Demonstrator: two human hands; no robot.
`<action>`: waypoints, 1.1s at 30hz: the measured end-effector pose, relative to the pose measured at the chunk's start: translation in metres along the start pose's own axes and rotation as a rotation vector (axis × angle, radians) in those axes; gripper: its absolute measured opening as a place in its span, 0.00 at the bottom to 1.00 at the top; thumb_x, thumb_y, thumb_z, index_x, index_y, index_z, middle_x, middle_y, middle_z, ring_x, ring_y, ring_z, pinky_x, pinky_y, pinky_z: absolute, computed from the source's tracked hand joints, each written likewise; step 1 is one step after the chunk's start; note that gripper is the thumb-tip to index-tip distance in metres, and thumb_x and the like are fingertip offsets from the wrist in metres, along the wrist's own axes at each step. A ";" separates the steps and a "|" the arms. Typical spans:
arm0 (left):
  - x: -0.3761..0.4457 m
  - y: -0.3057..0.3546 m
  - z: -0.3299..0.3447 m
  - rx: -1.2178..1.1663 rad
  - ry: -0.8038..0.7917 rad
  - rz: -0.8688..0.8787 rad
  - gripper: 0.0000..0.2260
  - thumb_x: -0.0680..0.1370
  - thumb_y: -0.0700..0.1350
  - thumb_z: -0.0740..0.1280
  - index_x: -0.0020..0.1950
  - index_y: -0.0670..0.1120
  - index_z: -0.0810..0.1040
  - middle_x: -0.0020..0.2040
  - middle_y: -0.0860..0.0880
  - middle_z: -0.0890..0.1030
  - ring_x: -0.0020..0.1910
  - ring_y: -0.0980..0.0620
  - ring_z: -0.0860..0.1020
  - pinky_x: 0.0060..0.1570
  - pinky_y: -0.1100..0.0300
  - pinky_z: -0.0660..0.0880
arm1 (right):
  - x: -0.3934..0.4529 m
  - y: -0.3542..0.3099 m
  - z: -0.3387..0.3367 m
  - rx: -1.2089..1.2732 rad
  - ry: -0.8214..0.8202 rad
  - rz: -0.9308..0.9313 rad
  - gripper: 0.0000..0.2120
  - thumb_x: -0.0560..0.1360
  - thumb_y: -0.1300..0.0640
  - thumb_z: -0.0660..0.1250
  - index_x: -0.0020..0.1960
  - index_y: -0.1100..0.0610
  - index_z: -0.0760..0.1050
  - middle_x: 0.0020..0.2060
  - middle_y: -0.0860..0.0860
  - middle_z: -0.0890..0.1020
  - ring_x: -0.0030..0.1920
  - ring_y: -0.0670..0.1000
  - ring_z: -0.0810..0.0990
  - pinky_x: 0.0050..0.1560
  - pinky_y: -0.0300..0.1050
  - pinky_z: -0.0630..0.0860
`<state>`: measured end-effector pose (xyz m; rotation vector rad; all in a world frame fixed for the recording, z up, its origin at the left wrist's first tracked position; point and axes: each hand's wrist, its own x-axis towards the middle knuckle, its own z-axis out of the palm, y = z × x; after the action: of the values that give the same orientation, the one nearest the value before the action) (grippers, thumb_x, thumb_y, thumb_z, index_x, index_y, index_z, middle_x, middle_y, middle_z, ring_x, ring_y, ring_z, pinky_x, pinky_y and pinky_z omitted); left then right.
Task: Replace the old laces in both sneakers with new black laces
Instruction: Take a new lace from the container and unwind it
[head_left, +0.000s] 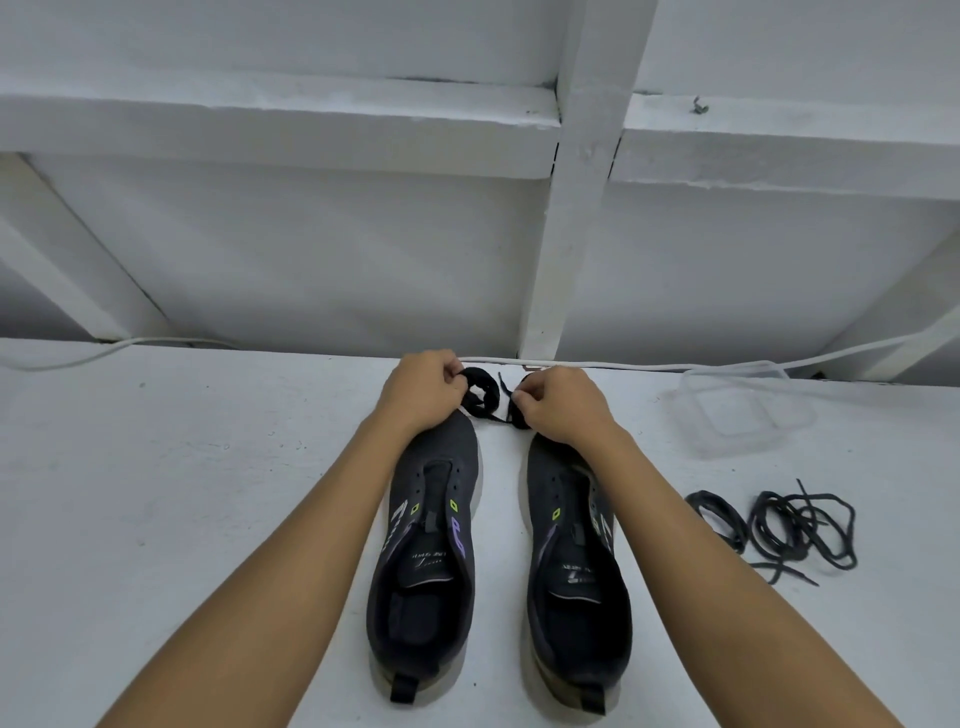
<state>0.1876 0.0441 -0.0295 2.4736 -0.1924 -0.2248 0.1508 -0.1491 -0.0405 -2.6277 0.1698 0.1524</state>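
Observation:
Two dark grey sneakers stand side by side on the white table, toes pointing away from me, eyelets bare: the left sneaker (423, 551) and the right sneaker (574, 566). Beyond their toes lie two coiled bundles of new black lace. My left hand (422, 391) pinches the left bundle (480, 397). My right hand (561, 405) pinches the right bundle (519, 415), mostly hidden under my fingers. Two loose tangles of dark old laces (779, 525) lie on the table right of the right sneaker.
A clear plastic container (737, 410) sits at the back right. A white cable (597, 364) runs along the table's far edge against the white framed wall (566, 234).

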 end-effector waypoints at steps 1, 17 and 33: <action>-0.001 0.001 -0.006 -0.024 0.010 0.013 0.04 0.79 0.44 0.67 0.51 0.49 0.80 0.44 0.52 0.81 0.47 0.49 0.79 0.42 0.61 0.71 | -0.001 0.001 -0.001 -0.013 -0.020 0.003 0.11 0.79 0.51 0.65 0.54 0.49 0.85 0.50 0.49 0.86 0.54 0.54 0.81 0.51 0.47 0.78; -0.022 0.005 -0.033 -0.136 0.075 0.042 0.04 0.81 0.44 0.65 0.54 0.48 0.79 0.46 0.53 0.81 0.42 0.56 0.78 0.36 0.71 0.67 | -0.008 -0.015 -0.009 -0.025 0.085 -0.024 0.15 0.75 0.55 0.68 0.61 0.47 0.82 0.56 0.50 0.81 0.59 0.54 0.78 0.53 0.46 0.74; -0.051 0.037 -0.088 -0.187 0.195 0.208 0.07 0.82 0.46 0.65 0.50 0.51 0.83 0.40 0.53 0.82 0.36 0.61 0.75 0.36 0.71 0.68 | -0.037 -0.052 -0.076 0.530 0.103 -0.169 0.07 0.79 0.49 0.70 0.50 0.52 0.83 0.39 0.46 0.84 0.39 0.45 0.80 0.41 0.38 0.72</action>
<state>0.1530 0.0765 0.0683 2.2530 -0.3275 0.0833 0.1275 -0.1372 0.0555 -2.1081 0.0166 -0.0791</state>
